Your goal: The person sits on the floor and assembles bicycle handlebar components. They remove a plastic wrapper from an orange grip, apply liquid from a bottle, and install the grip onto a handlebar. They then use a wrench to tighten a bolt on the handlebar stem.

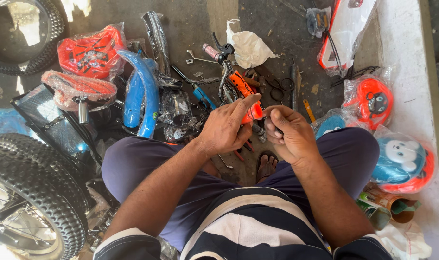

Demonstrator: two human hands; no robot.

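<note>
Seated low over a stained, dark concrete floor (pixel 195 19) strewn with small bicycle parts, I had my left hand (pixel 226 127) wrapped around the orange bicycle frame piece (pixel 243 89), index finger stretched along its end, while my right hand (pixel 286 132) was curled tightly around a small dark part held against that same end; what exactly that part was I could not tell. The frame piece rose between my knees, its handlebar with a pink grip (pixel 210 51) pointing away from me. To my left lay a knobby black tyre (pixel 41 192) on its spoked rim, blue mudguards (pixel 142 91) and red plastic pieces in clear wrapping (pixel 92 50), with another tyre (pixel 24 33) in the far corner. A crumpled white cloth (pixel 248 48) and loose wrenches (pixel 200 58) sat just beyond the handlebar. To my right, a pale raised ledge (pixel 407 62) bordered the floor, and beside it were cartoon-faced plastic covers in orange (pixel 375 101) and blue (pixel 402 161), still bagged. One bare foot (pixel 266 166) rested on the floor beneath my hands.
</note>
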